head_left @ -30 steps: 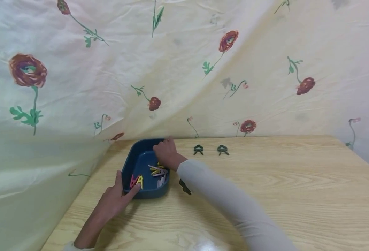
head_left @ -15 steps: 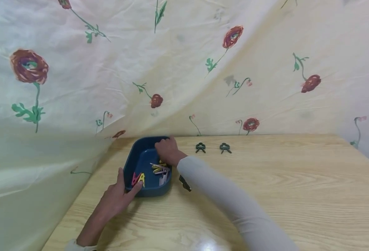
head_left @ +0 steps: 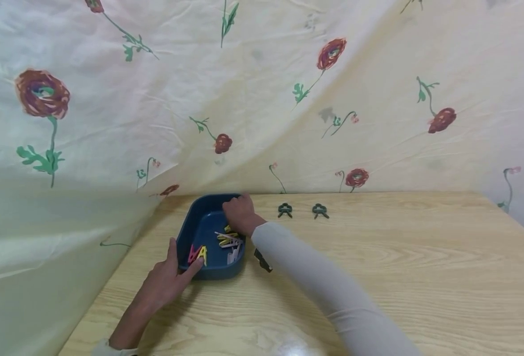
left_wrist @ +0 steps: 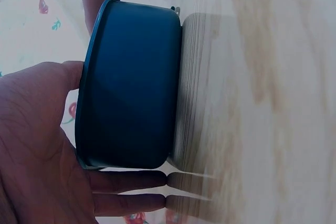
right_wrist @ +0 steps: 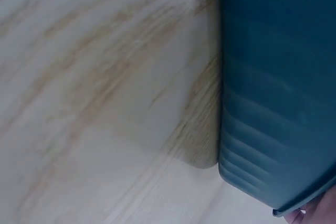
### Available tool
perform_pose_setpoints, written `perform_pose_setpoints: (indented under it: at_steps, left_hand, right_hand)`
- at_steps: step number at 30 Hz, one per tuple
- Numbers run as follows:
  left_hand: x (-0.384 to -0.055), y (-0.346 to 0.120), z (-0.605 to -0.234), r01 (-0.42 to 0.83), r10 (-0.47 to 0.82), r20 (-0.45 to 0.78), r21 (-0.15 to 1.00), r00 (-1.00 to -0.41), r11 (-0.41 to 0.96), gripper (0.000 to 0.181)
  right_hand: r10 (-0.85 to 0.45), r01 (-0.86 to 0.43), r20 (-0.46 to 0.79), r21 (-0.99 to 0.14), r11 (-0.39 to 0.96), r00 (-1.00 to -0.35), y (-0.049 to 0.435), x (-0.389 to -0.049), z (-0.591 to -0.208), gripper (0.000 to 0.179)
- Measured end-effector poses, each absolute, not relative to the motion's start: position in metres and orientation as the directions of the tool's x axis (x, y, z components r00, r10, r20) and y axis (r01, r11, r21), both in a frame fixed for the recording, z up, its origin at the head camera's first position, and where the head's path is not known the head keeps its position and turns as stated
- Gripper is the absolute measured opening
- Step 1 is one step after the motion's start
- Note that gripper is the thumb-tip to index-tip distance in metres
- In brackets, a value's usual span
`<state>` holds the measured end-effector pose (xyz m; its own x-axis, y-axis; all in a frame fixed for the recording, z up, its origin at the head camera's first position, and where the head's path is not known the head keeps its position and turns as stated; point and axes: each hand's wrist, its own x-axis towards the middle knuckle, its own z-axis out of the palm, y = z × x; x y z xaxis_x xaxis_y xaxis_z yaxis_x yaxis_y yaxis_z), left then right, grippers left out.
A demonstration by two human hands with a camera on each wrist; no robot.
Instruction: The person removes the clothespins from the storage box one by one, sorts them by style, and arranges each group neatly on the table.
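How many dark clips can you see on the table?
2 for certain: one dark clip right of the blue tray, another dark clip farther right. The dark object partly behind the sleeve is unclear; others may be hidden.

On the desk (head_left: 400,257) we see one dark spring clamp (head_left: 285,209) at five o'clock from the head view's middle, another clamp (head_left: 320,209) at four; flowered cloth (head_left: 262,99) hangs at twelve.

Smooth plastic tray (head_left: 219,273), glossy wood-grain table (head_left: 400,247), creased cloth backdrop (head_left: 262,99)
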<state>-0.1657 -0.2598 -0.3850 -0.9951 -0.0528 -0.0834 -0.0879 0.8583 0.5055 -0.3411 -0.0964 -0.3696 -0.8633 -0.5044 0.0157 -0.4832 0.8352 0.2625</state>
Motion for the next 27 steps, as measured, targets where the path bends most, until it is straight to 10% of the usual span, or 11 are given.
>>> perform_pose_setpoints:
  at_steps: [27]
  left_hand:
    - [-0.1663,-0.2587,-0.3858,-0.091,-0.046,-0.105,0.487,-0.993,0.869,0.115]
  right_hand:
    - [-0.47,-0.431,0.255,0.196,0.881,-0.845,-0.0898,-0.3408,-0.3784,0.036]
